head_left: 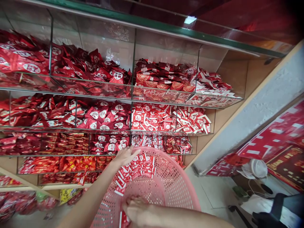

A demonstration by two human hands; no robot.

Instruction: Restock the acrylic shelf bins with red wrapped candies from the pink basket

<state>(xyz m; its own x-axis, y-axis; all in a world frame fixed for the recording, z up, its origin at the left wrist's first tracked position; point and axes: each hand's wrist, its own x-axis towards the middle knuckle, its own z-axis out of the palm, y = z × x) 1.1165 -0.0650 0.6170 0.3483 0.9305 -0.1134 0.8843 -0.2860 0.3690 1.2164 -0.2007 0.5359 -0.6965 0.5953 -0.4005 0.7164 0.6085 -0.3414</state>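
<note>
A pink perforated plastic basket point(177, 177) stands in front of the shelves, tilted toward them. Small red and white packets point(140, 166) lie along its inner far and left side. My left hand point(127, 155) is at the basket's far left rim, its fingers over the edge beside the packets; whether it grips anything is not clear. Down inside the basket is my right hand point(136, 207), blurred by motion, close to a few red packets point(123, 219) at the lower left. What its fingers hold cannot be made out.
Glass-fronted shelves point(163, 98) with dividers hold many red packets. Below them hang or lie bagged goods point(20, 204). To the right are a white wall point(266, 95), red printed sheets point(273, 136), a white round container point(258, 167) and a black object point(277, 209).
</note>
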